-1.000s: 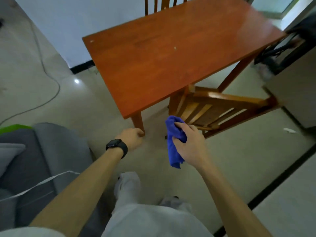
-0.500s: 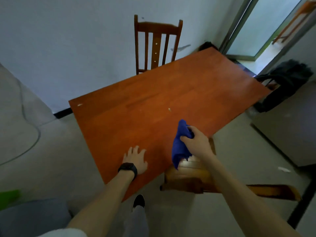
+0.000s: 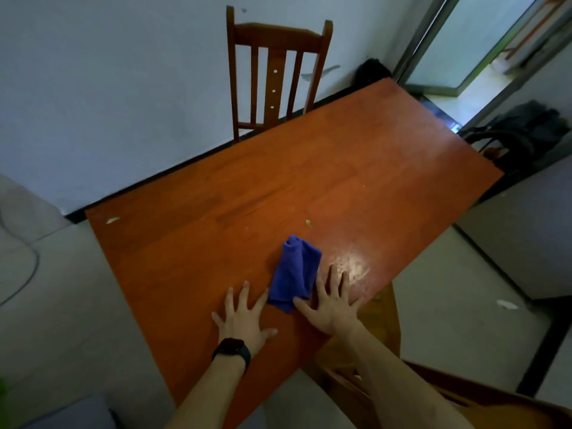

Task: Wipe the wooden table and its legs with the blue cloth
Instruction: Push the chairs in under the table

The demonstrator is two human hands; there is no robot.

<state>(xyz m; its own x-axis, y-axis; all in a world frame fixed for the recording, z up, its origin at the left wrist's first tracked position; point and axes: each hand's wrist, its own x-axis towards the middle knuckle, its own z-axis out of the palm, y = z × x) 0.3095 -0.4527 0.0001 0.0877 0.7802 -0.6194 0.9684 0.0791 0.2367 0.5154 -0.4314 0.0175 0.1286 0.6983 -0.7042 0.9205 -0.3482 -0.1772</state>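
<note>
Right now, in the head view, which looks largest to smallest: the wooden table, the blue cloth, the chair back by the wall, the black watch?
1. wooden table
2. chair back, though it stands farther away
3. blue cloth
4. black watch

We hold our bare left hand (image 3: 244, 320) palm down in the lower middle of the frame, fingers straight and spread wide, with our left forearm (image 3: 204, 394) running to the bottom edge. Just right of it, our bare right hand (image 3: 332, 305) lies equally flat, fingers fanned and thumb stretched leftward, with our right forearm (image 3: 402, 382) leaving toward the lower right.
</note>
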